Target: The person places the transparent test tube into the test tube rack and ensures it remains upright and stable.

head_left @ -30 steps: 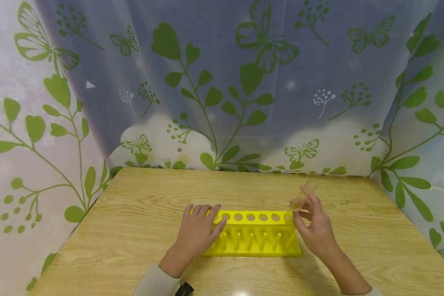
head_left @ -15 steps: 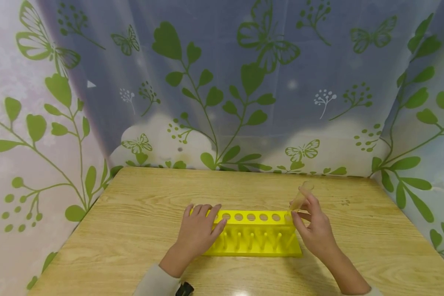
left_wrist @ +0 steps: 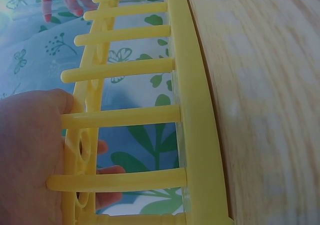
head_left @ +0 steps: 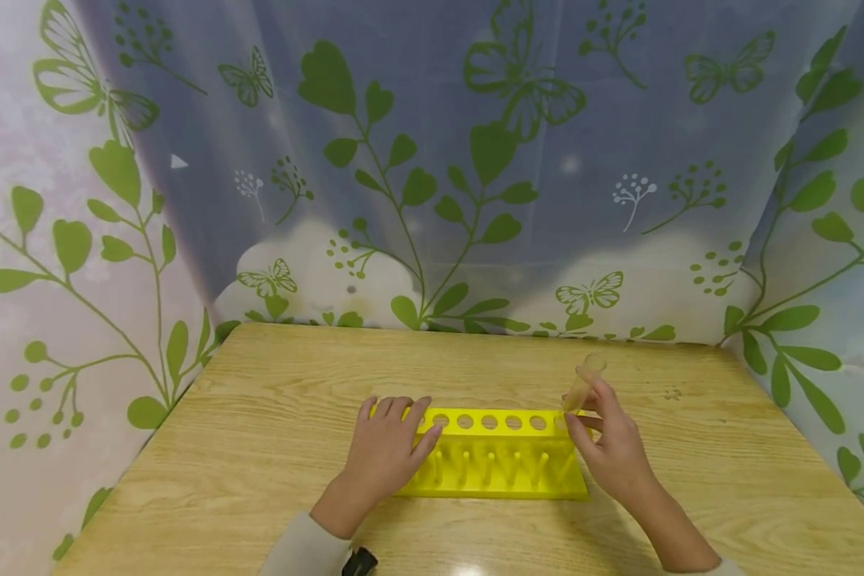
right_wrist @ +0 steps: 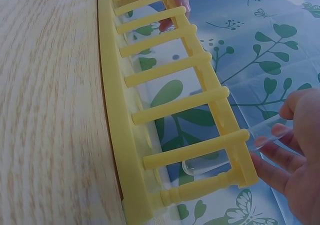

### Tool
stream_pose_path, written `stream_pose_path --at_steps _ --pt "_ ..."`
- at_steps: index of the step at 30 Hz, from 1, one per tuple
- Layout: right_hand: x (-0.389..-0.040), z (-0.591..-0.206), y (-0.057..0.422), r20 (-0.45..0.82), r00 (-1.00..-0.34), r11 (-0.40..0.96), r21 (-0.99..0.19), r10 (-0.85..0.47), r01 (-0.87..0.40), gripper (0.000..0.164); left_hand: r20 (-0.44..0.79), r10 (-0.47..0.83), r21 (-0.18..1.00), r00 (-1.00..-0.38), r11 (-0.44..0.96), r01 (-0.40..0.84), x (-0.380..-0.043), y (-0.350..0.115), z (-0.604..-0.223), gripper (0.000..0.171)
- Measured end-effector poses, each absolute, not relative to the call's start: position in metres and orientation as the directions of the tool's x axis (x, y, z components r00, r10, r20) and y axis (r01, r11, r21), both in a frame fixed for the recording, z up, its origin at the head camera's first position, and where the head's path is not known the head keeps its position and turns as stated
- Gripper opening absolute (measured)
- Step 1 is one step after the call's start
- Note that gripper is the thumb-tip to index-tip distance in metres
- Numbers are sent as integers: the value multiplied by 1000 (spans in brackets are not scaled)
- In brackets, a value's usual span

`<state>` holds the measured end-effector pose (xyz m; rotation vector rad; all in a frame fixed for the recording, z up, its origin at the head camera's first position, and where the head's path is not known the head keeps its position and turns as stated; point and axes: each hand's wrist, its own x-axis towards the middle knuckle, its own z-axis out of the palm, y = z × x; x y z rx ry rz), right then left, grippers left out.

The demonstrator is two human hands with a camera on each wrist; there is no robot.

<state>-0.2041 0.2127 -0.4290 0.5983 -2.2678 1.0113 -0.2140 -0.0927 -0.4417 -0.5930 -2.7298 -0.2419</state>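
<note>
A yellow test tube rack (head_left: pixel 500 488) with a row of round holes and a row of upright pegs stands on the table. My left hand (head_left: pixel 385 448) grips its left end, thumb in front and fingers over the back of the top bar. At the other end my right hand (head_left: pixel 615 448) pinches a clear test tube (head_left: pixel 580 392) between thumb and fingers. The tube leans with its mouth up and to the right. In the right wrist view its rounded bottom (right_wrist: pixel 192 166) shows below the top bar, through the end hole, above the rack's base.
The wood-grain table (head_left: pixel 274 384) runs back to a patterned curtain (head_left: pixel 432 200) with leaves and butterflies, which also hangs at both sides. A black band (head_left: pixel 360 562) shows at the left sleeve (head_left: pixel 306 552).
My right hand and the upper end of the test tube have shifted slightly left and down. The left hand and the rack hold their place.
</note>
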Motion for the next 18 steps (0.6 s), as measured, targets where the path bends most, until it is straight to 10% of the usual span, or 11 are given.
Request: stream_pose_path --at_steps 18 --pt "-206 -430 214 644 -744 644 -495 -178 -583 71 395 371 85 -840 896 435 -214 -93 -442 45"
